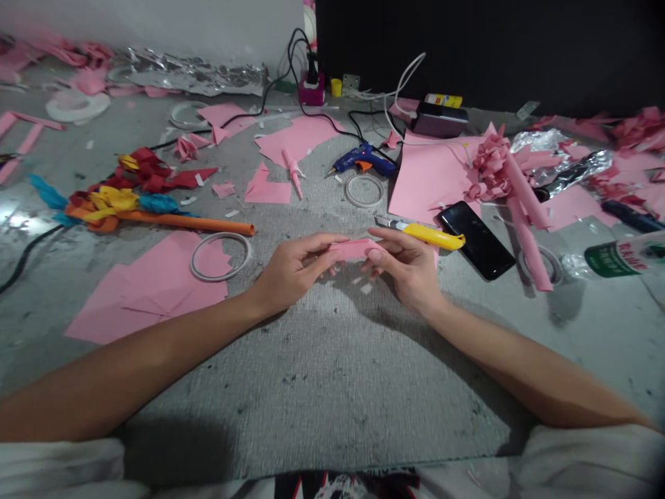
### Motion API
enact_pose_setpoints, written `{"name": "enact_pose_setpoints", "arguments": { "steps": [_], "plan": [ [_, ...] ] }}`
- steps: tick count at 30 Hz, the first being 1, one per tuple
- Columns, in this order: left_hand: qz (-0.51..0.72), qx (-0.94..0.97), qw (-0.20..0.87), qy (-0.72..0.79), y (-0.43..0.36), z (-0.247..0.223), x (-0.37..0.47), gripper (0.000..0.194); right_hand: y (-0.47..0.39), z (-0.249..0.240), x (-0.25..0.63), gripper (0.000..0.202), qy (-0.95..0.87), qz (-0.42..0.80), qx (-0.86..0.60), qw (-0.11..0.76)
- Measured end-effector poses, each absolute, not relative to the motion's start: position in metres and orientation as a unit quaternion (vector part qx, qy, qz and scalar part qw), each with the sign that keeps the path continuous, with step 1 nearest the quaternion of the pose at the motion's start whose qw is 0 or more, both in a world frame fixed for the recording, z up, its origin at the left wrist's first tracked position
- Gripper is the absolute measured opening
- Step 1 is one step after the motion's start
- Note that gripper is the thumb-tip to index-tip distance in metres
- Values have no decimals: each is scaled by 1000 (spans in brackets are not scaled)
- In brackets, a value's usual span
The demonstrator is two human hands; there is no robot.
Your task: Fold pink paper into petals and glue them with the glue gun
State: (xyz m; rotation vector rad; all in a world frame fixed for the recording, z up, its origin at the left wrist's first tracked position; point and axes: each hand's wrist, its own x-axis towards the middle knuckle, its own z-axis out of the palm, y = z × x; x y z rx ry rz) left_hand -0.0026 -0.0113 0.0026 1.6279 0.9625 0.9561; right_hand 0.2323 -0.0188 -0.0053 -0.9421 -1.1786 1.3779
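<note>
A small folded strip of pink paper (pixel 355 249) is held up between both hands over the middle of the grey table. My left hand (pixel 298 269) pinches its left end between thumb and fingers. At the right end, my right hand (pixel 408 267) grips the same strip with thumb and fingers. A yellow utility knife (pixel 433 235) with its blade out lies just behind and beside my right hand, its far end by a black phone (pixel 476 240). Pink sheets (pixel 156 284) and a grey ring (pixel 221 256) are left of my left hand.
Behind the hands lie a blue glue gun (pixel 364 159), another ring (pixel 364 190) and pink scraps (pixel 267 187). An orange tube (pixel 197 222) with coloured paper flowers is at left. Rolled pink paper (pixel 530 242) and a plastic bottle (pixel 618 256) are at right. Cables cross the back.
</note>
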Motion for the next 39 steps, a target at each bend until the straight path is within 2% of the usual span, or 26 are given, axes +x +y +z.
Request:
{"name": "enact_pose_setpoints", "arguments": {
  "steps": [4, 10, 14, 22, 25, 32, 35, 39],
  "plan": [
    [348, 703, 488, 382, -14, 6, -1, 26, -19, -8, 232, 23, -455, 597, -379, 541],
    [322, 751, 466, 339, -13, 11, 0, 8, -26, -6, 228, 14, -487, 611, -356, 512],
    [329, 731, 494, 337, -11, 12, -1, 8, -27, -8, 229, 8, -507, 601, -366, 498],
    [337, 704, 526, 337, -9, 10, -2, 16, -25, -9, 230, 10, -494, 626, -350, 491],
    [345, 722, 477, 363, -12, 10, -1, 17, -26, -8, 230, 10, -496, 626, -357, 484],
    [404, 770, 287, 403, -22, 4, 0, 17, -25, -7, 226, 19, -487, 589, -414, 494],
    [435, 736, 286, 432, -20, 2, -1, 15, -24, -9, 227, 19, -474, 590, -415, 505],
    [435, 703, 353, 438, -17, 0, -1, 12, -25, -10, 228, 16, -490, 597, -397, 496]
  ]
}}
